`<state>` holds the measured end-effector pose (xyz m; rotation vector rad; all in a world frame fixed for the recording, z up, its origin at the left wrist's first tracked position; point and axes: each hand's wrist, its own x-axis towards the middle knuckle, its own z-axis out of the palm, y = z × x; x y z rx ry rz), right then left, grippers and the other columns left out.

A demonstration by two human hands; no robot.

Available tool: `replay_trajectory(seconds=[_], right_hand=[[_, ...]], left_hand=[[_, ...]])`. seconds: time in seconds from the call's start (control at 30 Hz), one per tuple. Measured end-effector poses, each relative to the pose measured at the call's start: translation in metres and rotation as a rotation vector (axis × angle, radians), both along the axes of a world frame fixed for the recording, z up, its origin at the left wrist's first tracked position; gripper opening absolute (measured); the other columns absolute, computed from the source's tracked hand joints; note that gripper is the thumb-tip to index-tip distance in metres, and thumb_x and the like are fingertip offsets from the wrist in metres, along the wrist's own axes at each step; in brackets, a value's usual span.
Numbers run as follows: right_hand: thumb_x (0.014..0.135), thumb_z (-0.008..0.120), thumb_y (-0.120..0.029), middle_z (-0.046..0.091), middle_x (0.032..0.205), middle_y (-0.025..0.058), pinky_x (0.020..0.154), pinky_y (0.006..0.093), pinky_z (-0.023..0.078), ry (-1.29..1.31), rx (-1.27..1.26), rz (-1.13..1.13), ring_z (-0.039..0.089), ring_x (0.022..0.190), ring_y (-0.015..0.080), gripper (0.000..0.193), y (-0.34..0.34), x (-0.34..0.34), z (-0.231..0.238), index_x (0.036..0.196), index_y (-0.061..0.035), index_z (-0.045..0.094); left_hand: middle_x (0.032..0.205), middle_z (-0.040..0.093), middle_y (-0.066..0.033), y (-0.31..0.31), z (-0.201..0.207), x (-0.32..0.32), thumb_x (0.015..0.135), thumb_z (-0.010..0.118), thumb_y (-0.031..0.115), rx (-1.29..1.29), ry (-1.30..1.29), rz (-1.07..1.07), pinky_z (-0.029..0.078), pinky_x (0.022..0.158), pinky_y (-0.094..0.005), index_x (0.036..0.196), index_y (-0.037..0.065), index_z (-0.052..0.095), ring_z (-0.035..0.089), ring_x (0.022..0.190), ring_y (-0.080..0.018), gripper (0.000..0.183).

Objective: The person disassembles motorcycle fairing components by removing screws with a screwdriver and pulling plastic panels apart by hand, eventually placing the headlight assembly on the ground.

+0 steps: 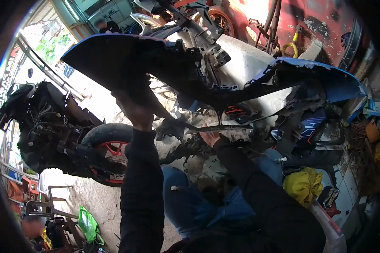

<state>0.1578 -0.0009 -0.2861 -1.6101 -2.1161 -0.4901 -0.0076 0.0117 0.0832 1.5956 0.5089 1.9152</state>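
Observation:
A large motorcycle fairing spans the view in front of me, its dark inner side facing me and blue showing along its outer edges. My left hand grips it from below on the left side, with most of the fingers hidden behind the panel. Lower and near the middle, my right hand closes on the thin lower strip of the same fairing, its fingertips partly covered by that strip.
To the left stands a dark motorcycle with a red-rimmed wheel. A bare frame rises beyond the fairing. A yellow bundle lies by my right knee, near other panels. Two people are at the far left and lower left.

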Motion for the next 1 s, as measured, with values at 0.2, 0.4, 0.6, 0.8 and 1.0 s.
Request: replay_trajectory(seconds=[0.2, 0.4, 0.6, 0.8, 1.0], right_hand=[[0.079, 0.05, -0.016, 0.058, 0.094, 0.0156, 0.065, 0.0465, 0.048, 0.244, -0.091, -0.043, 0.06, 0.08, 0.0334, 0.018, -0.01, -0.022, 0.017, 0.092, -0.0068, 0.058], [0.076, 0.052, -0.014, 0.059, 0.085, 0.0158, 0.061, 0.0452, 0.048, 0.395, -0.156, -0.222, 0.061, 0.073, 0.033, 0.013, -0.025, -0.027, 0.011, 0.085, -0.0062, 0.059], [0.08, 0.054, -0.017, 0.062, 0.091, 0.0194, 0.065, 0.0486, 0.048, 0.653, -0.064, -0.258, 0.061, 0.074, 0.0362, 0.016, -0.043, -0.024, 0.019, 0.09, -0.0062, 0.06], [0.088, 0.044, -0.024, 0.061, 0.095, 0.0226, 0.075, 0.0535, 0.046, 0.41, -0.369, -0.204, 0.059, 0.085, 0.0393, 0.029, -0.079, -0.019, 0.018, 0.091, -0.0006, 0.061], [0.076, 0.059, -0.024, 0.062, 0.094, 0.022, 0.078, 0.0474, 0.047, 0.518, -0.504, -0.072, 0.06, 0.086, 0.0378, 0.027, -0.087, -0.009, 0.056, 0.089, -0.0003, 0.063]], left_hand=[[0.103, 0.059, -0.0135, 0.003, -0.012, -0.004, 0.093, 0.03, 0.058, 0.06, 0.034, 0.105, 0.05, 0.079, -0.0321, 0.116, -0.004, 0.049, 0.06, 0.088, -0.0207, 0.069], [0.094, 0.062, -0.0129, -0.004, -0.026, 0.007, 0.09, 0.034, 0.062, -0.081, -0.156, -0.186, 0.049, 0.073, -0.0292, 0.111, -0.004, 0.051, 0.06, 0.082, -0.0184, 0.072], [0.091, 0.063, -0.0127, -0.015, -0.022, 0.0, 0.089, 0.034, 0.064, -0.051, -0.011, -0.016, 0.048, 0.07, -0.0284, 0.108, -0.005, 0.054, 0.06, 0.079, -0.0182, 0.074], [0.09, 0.064, -0.0126, -0.02, -0.022, 0.003, 0.088, 0.034, 0.065, -0.07, -0.025, -0.017, 0.047, 0.068, -0.0273, 0.106, -0.005, 0.055, 0.06, 0.077, -0.0178, 0.075], [0.089, 0.063, -0.0105, -0.017, -0.018, 0.002, 0.088, 0.037, 0.064, -0.076, -0.012, -0.019, 0.048, 0.064, -0.0258, 0.106, -0.003, 0.055, 0.06, 0.074, -0.0157, 0.071]])
